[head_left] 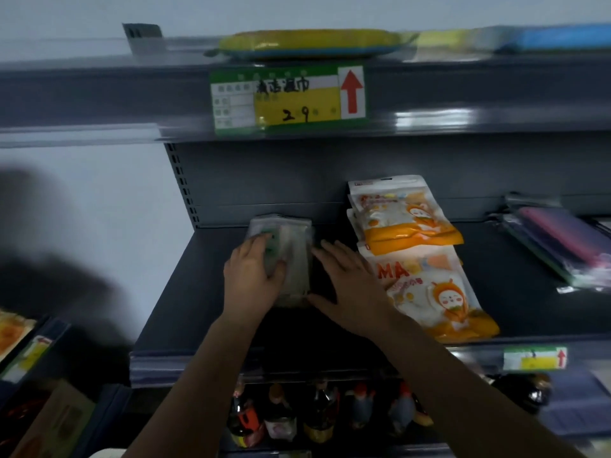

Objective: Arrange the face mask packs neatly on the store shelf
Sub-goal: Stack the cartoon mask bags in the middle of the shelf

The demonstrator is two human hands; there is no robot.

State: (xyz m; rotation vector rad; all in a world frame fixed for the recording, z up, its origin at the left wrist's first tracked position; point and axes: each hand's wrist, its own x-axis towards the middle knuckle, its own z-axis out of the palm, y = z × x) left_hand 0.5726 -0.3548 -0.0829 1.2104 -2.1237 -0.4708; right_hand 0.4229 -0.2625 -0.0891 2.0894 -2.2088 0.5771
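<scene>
- Lowest tier, nearest the viewer: a row of dark bottles (317, 414) with coloured caps stands under the middle shelf; they are dim and blurred, and their labels cannot be read.
- Lower left corner: cartons and an orange-printed package (13, 332), cut off by the frame edge and too dark to identify.
- Front lip of the middle shelf (185, 361): a small green-and-yellow price tag (534, 358) with a red arrow sits at the right; its writing is illegible.
- Left hand (253, 276): laid palm-down on the translucent face mask packs (291, 259), fingers bent over the stack's left edge and top, gripping it. The stack lies flat on the shelf, left of centre; its lower end is covered by the hand and its print is smeared.
- Right hand (350, 285): fingers straight and spread, flat against the right edge of the same stack, thumb at its near corner.
- Just right of that hand: white-and-orange cartoon packs (429, 292) lie overlapping and askew, one propped against the back panel; the nearest pack's left part is hidden by the hand.
- Far right: dark packs with pink and purple contents (558, 242), blurred.
- Upper shelf edge: a large price label (287, 99) with handwritten characters, "29" and a red arrow.
- Top shelf: yellow-and-blue flat packages (310, 44), streaked by motion blur.
</scene>
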